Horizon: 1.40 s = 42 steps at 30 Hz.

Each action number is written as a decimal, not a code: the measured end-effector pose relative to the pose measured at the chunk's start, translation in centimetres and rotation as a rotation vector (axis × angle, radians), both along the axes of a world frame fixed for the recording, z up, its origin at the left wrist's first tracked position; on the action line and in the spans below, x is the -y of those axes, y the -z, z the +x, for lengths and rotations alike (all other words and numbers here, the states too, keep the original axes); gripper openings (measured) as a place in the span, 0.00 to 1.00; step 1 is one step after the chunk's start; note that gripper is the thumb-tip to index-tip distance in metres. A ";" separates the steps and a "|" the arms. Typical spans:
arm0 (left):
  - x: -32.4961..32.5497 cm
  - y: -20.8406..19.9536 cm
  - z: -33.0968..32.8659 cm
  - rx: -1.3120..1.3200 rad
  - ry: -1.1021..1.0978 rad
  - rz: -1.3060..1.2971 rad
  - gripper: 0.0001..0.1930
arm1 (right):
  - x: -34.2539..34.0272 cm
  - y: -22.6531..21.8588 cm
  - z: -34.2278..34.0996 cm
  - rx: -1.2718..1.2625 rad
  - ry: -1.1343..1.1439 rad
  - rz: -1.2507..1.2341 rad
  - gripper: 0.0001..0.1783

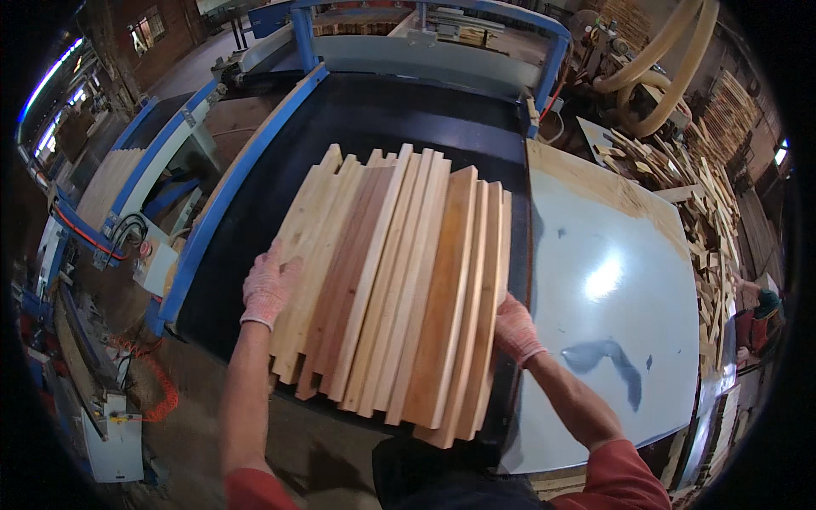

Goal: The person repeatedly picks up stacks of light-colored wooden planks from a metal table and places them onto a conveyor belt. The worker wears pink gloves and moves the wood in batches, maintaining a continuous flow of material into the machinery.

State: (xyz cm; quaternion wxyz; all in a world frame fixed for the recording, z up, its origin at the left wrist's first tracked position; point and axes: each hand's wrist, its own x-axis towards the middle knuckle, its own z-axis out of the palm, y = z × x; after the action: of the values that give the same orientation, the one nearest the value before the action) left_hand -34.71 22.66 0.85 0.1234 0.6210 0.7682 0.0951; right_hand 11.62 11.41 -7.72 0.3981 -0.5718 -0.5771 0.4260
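Note:
Side by side on a black conveyor belt point(234, 259) lies a row of long wooden strips point(387, 289), pale for the most part, with several reddish-brown ones among them. Their near ends are uneven and jut past the belt's front edge. My left hand point(271, 285), in a pinkish knitted glove, grips the row's outer left side, its fingers pointing up along the wood. On the opposite side my right hand point(515, 330), gloved alike, holds the outermost strips; its fingertips are partly hidden behind the wood. The row sits between both hands.
A blue rail point(242, 183) borders the belt on the left, and a blue frame point(552, 72) spans its far end. To the right stands a glossy grey table point(612, 280). Beyond it are heaped wood offcuts point(710, 229) and another person point(759, 319).

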 end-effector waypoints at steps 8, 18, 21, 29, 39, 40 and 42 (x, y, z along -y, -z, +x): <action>-6.0 2.0 -15.1 -0.294 0.373 0.095 0.32 | -9.8 -1.4 -17.7 0.439 0.143 -0.241 0.37; -6.1 -1.4 -16.3 0.271 0.261 0.043 0.32 | -11.4 -8.5 -25.9 0.539 0.236 -0.459 0.52; -4.1 -5.6 -12.5 1.029 0.202 -0.068 0.31 | -10.5 -7.5 -26.0 0.609 0.334 -0.027 0.46; -3.7 -4.0 -11.9 0.949 0.293 -0.011 0.38 | -9.5 -11.9 -27.1 0.363 -0.102 -0.070 0.30; 0.7 -8.4 -6.8 1.118 0.362 -0.075 0.47 | -7.0 -17.4 -27.5 0.233 -0.178 -0.346 0.54; 1.6 -9.3 -6.1 1.120 0.376 -0.076 0.48 | -6.1 -17.8 -26.9 0.232 -0.172 -0.339 0.54; 3.8 -11.9 -3.6 1.127 0.396 -0.065 0.50 | -4.2 -19.0 -25.2 0.233 -0.164 -0.317 0.54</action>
State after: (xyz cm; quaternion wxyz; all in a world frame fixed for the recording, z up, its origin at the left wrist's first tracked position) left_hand -38.34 18.83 12.71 0.5462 0.6023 0.4564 0.3614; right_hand -13.61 15.59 11.25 0.1976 -0.6239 -0.5897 0.4733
